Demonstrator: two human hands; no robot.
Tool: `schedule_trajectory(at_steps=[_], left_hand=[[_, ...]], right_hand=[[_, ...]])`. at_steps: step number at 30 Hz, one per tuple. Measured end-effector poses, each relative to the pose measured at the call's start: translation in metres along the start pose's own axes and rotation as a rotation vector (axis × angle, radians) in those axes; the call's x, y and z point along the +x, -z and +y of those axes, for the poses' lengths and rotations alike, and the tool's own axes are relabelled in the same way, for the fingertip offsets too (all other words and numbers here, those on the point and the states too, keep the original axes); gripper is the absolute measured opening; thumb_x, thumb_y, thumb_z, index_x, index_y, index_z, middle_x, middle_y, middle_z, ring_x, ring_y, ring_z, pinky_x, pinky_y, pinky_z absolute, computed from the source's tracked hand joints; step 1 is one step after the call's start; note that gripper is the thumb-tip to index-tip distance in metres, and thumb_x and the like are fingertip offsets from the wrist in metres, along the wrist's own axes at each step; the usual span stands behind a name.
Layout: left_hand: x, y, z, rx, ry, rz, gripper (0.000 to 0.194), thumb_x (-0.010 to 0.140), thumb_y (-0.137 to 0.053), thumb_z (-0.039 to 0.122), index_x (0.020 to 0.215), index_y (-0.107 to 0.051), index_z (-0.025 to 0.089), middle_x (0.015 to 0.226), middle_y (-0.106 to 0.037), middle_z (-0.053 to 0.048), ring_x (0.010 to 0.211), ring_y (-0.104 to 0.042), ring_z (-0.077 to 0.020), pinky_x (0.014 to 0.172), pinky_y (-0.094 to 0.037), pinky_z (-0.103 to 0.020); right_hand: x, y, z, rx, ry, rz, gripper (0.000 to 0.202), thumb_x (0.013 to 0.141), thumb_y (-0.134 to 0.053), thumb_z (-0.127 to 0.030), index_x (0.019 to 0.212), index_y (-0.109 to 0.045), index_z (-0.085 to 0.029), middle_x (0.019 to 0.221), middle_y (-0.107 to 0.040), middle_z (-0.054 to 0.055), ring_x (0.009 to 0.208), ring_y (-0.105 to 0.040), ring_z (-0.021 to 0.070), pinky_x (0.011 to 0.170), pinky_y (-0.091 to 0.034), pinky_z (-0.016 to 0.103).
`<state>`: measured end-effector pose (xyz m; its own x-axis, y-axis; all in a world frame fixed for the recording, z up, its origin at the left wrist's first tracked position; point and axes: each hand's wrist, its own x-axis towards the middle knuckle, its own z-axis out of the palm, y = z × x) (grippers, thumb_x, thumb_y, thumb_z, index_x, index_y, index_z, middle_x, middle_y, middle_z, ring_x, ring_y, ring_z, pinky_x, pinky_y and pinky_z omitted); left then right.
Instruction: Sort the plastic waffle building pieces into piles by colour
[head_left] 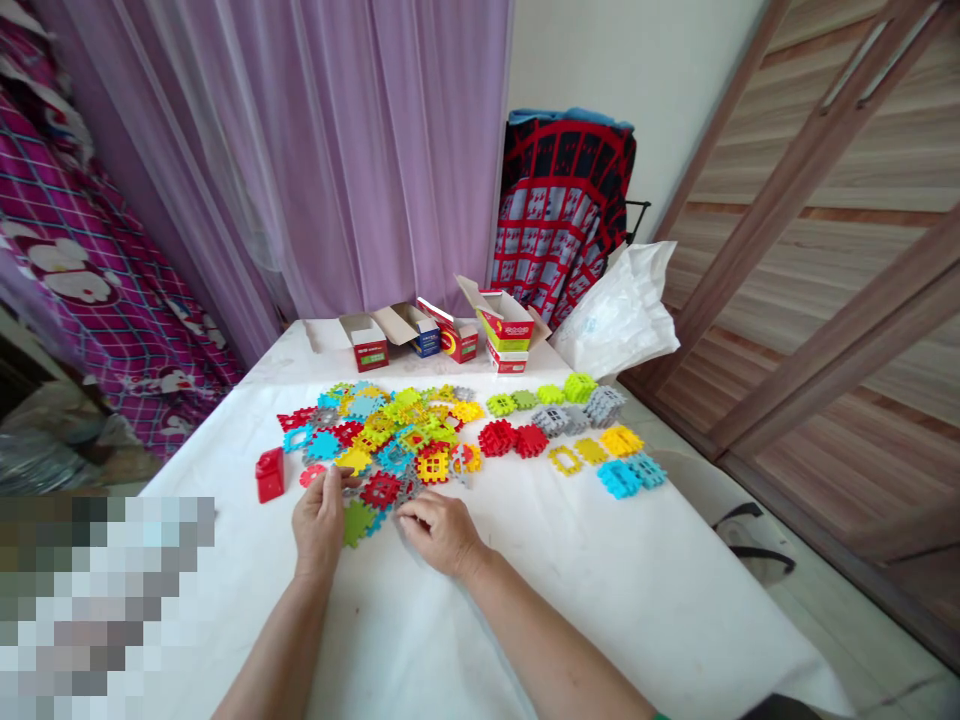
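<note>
A white-covered surface (592, 610) spreads beneath both forearms and out beyond the hands. Past its far edge, ahead of the hands, hangs a purple curtain (360, 150); a red-and-black checked cloth (559, 190) stands ahead and to the right. Wooden cabinet doors (817, 280) line the far right, and a magenta patterned cloth (112, 300) drapes off to the left.

Beyond the pile, well ahead of the hands, sit opened cartons: a dark red box (370, 356), a blue box (428, 341), a red-and-yellow box (465, 346) and two stacked boxes (510, 345). Their contents cannot be told. A white plastic bag (622, 310) slumps to their right.

The left hand (319, 520) is partly open, fingers at the near-left edge of the toothed plastic pieces (405, 430); the right hand (439, 530) is loosely curled beside the pile's near edge. Whether either grips a piece cannot be told. Sorted piles (551, 420) lie ahead-right of the right hand.
</note>
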<state>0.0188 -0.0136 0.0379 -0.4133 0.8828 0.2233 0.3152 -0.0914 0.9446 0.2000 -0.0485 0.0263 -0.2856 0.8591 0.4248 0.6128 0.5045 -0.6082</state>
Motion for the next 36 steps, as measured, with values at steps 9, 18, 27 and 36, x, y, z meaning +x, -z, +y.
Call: schedule_trajectory(at_steps=[9, 18, 27, 36], left_hand=[[0.0, -0.002, -0.002, -0.079, 0.086, -0.017, 0.049, 0.081, -0.048, 0.063, 0.08, -0.066, 0.018, 0.067, -0.071, -0.004, 0.069, -0.068, -0.02, 0.069, -0.052, -0.03], [-0.001, -0.004, -0.004, -0.077, 0.1, -0.058, 0.05, 0.078, -0.05, 0.065, 0.077, -0.067, 0.018, 0.067, -0.072, -0.004, 0.069, -0.067, -0.02, 0.07, -0.051, -0.03], [-0.004, -0.008, -0.002, -0.172, 0.114, -0.081, 0.054, 0.074, -0.054, 0.07, 0.072, -0.067, 0.017, 0.06, -0.068, -0.003, 0.057, -0.062, -0.0165, 0.059, -0.05, -0.028], [-0.003, -0.006, -0.002, -0.122, 0.081, -0.06, 0.046, 0.079, -0.051, 0.061, 0.075, -0.066, 0.018, 0.064, -0.07, -0.003, 0.059, -0.064, -0.016, 0.06, -0.051, -0.027]], right_hand=[[-0.007, -0.001, 0.004, 0.17, -0.032, 0.012, 0.02, 0.083, -0.056, -0.015, 0.085, -0.074, -0.025, 0.081, -0.073, 0.001, 0.076, -0.068, 0.015, 0.073, -0.052, 0.024], [-0.003, 0.004, 0.02, 0.19, -0.079, 0.107, 0.02, 0.084, -0.054, -0.019, 0.086, -0.074, -0.022, 0.082, -0.074, 0.004, 0.077, -0.068, 0.0178, 0.074, -0.053, 0.029], [-0.004, 0.007, 0.024, 0.11, -0.075, 0.058, 0.021, 0.086, -0.052, -0.02, 0.087, -0.073, -0.022, 0.082, -0.074, 0.004, 0.078, -0.068, 0.0172, 0.075, -0.051, 0.027], [-0.006, 0.008, 0.024, 0.07, -0.058, 0.034, 0.02, 0.085, -0.053, -0.017, 0.088, -0.072, -0.023, 0.084, -0.074, 0.003, 0.079, -0.067, 0.017, 0.075, -0.05, 0.027]])
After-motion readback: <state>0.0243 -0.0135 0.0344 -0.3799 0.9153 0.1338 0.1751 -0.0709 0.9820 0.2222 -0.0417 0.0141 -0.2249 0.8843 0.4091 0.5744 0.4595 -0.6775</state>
